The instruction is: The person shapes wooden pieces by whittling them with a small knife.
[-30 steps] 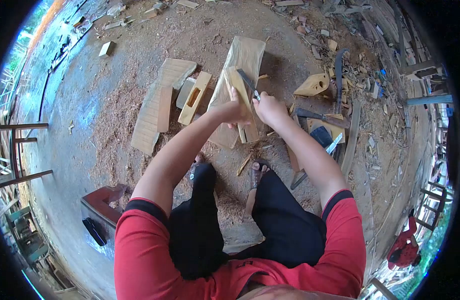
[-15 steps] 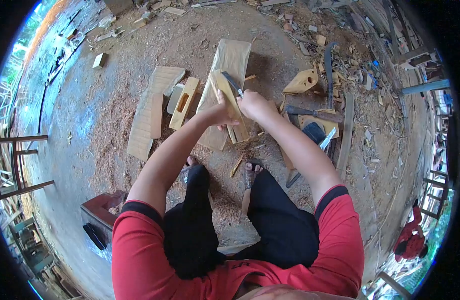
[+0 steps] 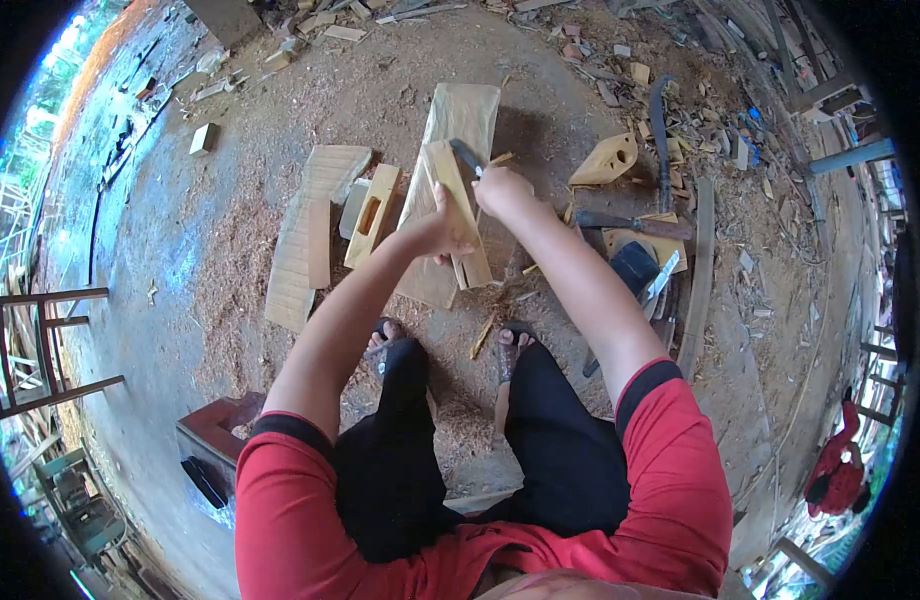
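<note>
My left hand (image 3: 444, 234) is closed around a narrow wooden block (image 3: 450, 180), its thumb lying along the near face. The block leans on a larger wooden slab (image 3: 467, 110) on the ground and has a slot in its lower end. My right hand (image 3: 503, 192) is clenched beside it on a dark-bladed knife (image 3: 466, 156); the handle is hidden in the fist. The blade points up and left, close to the block's right edge. Left of the block lie a slotted wooden block (image 3: 373, 215) and a wide wooden board (image 3: 305, 235).
To the right lie a pointed wooden piece with holes (image 3: 605, 162), a wooden-handled tool (image 3: 635, 224), a curved blade (image 3: 662, 125) and a dark mallet-like head (image 3: 635, 268). Wood shavings (image 3: 225, 290) cover the ground. A wooden frame (image 3: 50, 350) stands left. Another person (image 3: 838, 475) is far right.
My right hand and the knife have shifted slightly along the block's right edge, the blade swinging a little. My left hand keeps its hold on the block. The whole view has shifted slightly.
</note>
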The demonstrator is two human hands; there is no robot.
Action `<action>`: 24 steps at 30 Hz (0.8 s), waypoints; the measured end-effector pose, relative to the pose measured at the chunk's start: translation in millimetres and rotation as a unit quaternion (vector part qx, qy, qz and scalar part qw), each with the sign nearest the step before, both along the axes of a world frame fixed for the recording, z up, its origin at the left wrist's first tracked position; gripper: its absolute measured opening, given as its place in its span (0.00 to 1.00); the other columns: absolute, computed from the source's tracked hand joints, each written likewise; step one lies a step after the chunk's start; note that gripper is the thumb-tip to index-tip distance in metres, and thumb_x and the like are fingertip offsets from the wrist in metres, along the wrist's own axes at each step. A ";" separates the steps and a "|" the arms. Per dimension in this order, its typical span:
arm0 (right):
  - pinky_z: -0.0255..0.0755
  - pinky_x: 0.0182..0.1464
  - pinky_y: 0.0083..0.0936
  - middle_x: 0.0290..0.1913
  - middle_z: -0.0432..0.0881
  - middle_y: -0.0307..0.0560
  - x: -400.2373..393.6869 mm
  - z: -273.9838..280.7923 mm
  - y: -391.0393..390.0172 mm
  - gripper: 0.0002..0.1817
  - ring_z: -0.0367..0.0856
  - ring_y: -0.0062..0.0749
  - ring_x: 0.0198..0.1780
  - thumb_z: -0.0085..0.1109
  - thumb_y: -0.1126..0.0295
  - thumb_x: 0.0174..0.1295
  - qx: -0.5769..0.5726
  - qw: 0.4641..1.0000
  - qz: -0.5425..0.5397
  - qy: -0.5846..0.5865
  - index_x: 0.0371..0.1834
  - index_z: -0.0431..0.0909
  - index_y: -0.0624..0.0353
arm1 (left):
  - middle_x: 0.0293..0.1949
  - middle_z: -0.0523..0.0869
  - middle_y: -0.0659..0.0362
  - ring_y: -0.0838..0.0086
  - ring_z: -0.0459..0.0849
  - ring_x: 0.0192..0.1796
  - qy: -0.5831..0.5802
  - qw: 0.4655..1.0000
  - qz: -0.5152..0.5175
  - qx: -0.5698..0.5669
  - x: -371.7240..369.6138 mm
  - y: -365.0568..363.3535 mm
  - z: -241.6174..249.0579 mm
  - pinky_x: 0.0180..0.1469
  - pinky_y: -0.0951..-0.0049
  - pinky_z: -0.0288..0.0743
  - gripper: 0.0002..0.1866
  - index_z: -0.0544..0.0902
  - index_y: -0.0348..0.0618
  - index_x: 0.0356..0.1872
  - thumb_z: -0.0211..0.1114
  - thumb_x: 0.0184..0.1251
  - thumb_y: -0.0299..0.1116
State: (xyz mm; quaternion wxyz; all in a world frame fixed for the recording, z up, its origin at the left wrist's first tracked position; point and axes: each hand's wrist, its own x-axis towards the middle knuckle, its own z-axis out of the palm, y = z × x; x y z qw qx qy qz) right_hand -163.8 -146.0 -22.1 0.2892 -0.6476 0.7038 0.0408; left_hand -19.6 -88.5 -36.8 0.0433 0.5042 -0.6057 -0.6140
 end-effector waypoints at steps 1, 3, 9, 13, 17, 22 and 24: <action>0.71 0.50 0.38 0.47 0.78 0.55 -0.3 11.6 -0.8 0.21 0.77 0.46 0.50 0.47 0.55 0.61 0.015 1.000 0.020 0.011 0.46 0.76 0.60 | 0.34 0.81 0.44 0.69 0.81 0.21 -0.005 1.000 -0.002 0.000 0.9 -2.4 5.0 0.22 0.76 0.77 0.62 0.10 0.32 0.53 0.66 0.55 0.33; 0.71 0.50 0.39 0.47 0.79 0.56 -3.9 15.8 3.8 0.21 0.78 0.46 0.50 0.47 0.55 0.61 0.033 0.999 0.035 0.021 0.46 0.76 0.61 | 0.35 0.82 0.57 0.79 0.82 0.23 -0.030 0.998 -0.059 -0.016 2.3 -4.8 -0.6 0.54 0.65 0.44 0.43 0.39 0.31 0.60 0.58 0.59 0.47; 0.73 0.46 0.40 0.42 0.79 0.61 -37.3 -0.2 22.9 0.23 0.81 0.48 0.42 0.43 0.53 0.63 0.016 0.998 0.054 0.007 0.43 0.74 0.65 | 0.36 0.80 0.40 0.67 0.83 0.23 -0.007 0.999 -0.038 0.011 1.5 -4.6 -2.8 0.24 0.73 0.78 0.63 0.11 0.37 0.56 0.67 0.55 0.34; 0.76 0.33 0.36 0.31 0.79 0.57 -67.5 -9.6 42.8 0.24 0.81 0.41 0.25 0.43 0.51 0.64 0.094 0.991 0.050 -0.084 0.37 0.71 0.67 | 0.27 0.82 0.46 0.66 0.83 0.24 -0.009 0.999 -0.015 -0.044 12.3 1.0 -18.1 0.27 0.74 0.77 0.58 0.17 0.29 0.59 0.66 0.56 0.36; 0.70 0.18 0.26 0.20 0.71 0.43 -86.4 -18.9 84.4 0.23 0.73 0.26 0.13 0.47 0.50 0.63 0.131 0.955 -0.001 -0.266 0.35 0.66 0.65 | 0.27 0.82 0.46 0.68 0.83 0.25 -0.022 1.000 -0.003 -0.020 18.0 3.2 -15.9 0.30 0.71 0.78 0.57 0.22 0.28 0.61 0.66 0.56 0.36; 0.67 0.17 0.25 0.19 0.70 0.42 -93.4 -21.0 109.0 0.22 0.72 0.24 0.13 0.48 0.50 0.63 0.166 0.936 -0.018 -0.311 0.35 0.65 0.63 | 0.28 0.82 0.47 0.69 0.83 0.25 0.038 0.999 0.000 -0.006 30.0 3.2 -36.9 0.28 0.72 0.77 0.56 0.23 0.31 0.63 0.67 0.56 0.34; 0.67 0.17 0.25 0.19 0.70 0.42 -91.5 -15.7 110.2 0.22 0.72 0.25 0.14 0.48 0.51 0.63 0.162 0.939 -0.010 -0.305 0.35 0.65 0.63 | 0.29 0.82 0.48 0.69 0.83 0.26 0.065 0.998 0.000 0.007 32.4 6.4 -6.2 0.29 0.72 0.76 0.55 0.25 0.35 0.64 0.66 0.56 0.33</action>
